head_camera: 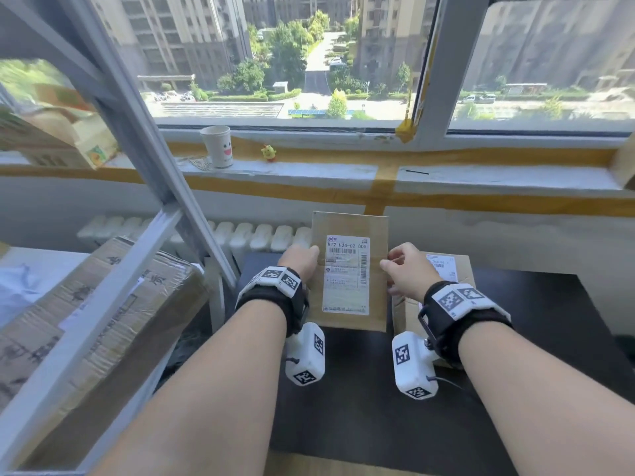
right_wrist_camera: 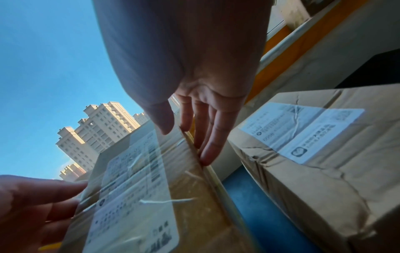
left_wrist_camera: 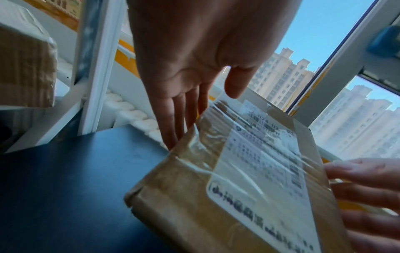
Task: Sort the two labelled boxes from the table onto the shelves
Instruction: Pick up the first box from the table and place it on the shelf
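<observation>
A flat brown box (head_camera: 347, 224) with a white shipping label is held tilted up over the black table (head_camera: 360, 407), its far end raised. My left hand (head_camera: 298, 260) grips its left side: fingers (left_wrist_camera: 173, 130) run along the edge, thumb over the label face. My right hand (head_camera: 402, 269) grips the right side the same way, fingers (right_wrist_camera: 207, 147) down the edge. The wrist views show the box (left_wrist_camera: 238, 171) (right_wrist_camera: 151, 179) between both hands. A second labelled box (head_camera: 446, 266) (right_wrist_camera: 303, 154), creased, lies on the table just right of it, partly behind my right wrist.
A grey metal shelf frame (head_camera: 137, 132) stands at the left, with a large taped carton (head_camera: 86, 321) on one level and more cartons above. Behind the table are a radiator (head_camera: 240, 235) and a windowsill with a paper cup (head_camera: 217, 146) and a small yellow toy (head_camera: 268, 153).
</observation>
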Demonstrator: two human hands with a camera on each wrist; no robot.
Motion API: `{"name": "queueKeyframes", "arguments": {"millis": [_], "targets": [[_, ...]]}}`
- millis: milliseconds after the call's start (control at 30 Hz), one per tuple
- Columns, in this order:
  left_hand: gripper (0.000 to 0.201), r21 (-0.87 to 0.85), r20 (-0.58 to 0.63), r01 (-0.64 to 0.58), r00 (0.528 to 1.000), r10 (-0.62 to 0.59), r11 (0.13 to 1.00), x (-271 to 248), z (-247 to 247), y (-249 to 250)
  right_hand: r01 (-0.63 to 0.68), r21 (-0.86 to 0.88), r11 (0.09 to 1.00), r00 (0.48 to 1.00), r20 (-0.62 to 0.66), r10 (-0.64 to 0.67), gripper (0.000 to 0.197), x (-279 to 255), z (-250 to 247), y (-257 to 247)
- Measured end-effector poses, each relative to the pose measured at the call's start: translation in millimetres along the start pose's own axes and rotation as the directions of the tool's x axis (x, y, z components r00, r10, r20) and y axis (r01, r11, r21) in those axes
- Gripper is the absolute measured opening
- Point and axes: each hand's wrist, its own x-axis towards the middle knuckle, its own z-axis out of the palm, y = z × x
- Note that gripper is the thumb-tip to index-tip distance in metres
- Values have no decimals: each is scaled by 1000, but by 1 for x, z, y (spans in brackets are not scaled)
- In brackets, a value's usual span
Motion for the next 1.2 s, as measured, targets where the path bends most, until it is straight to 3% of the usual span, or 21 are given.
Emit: {"name": "queueKeyframes", "arguments": {"millis": [200,367,767,833,933,967,1200], "targets": [[14,11,-36,-63,997,63,998,-19,-23,5,64,85,994,996,-68,-58,11,-24,-2,-21],[45,-26,-37,-101,994,100,995,-33,-32,4,63,68,996,995,-76,-58,13,-38,-3,-27],[42,-116,-33,-107,994,104,987,-58,-41,9,63,67,996,992,-115,-55,15,-66,-10,-37],[60,-160,3,-88,996,89,983,-63,-43,10,62,80,995,991,-126,-51,21,-71,-12,-39],[102,-212,113,-39,991,65,976,-63,-45,6,40,100,994,993,-111,-29,28,-81,-17,-44],[106,-221,139,-23,989,54,975,-64,-47,3,34,107,994,994,-105,-23,32,-85,-18,-45],[86,-401,195,-55,970,144,914,-123,-55,-12,5,186,982,992,-123,18,47,-128,-10,-49]]}}
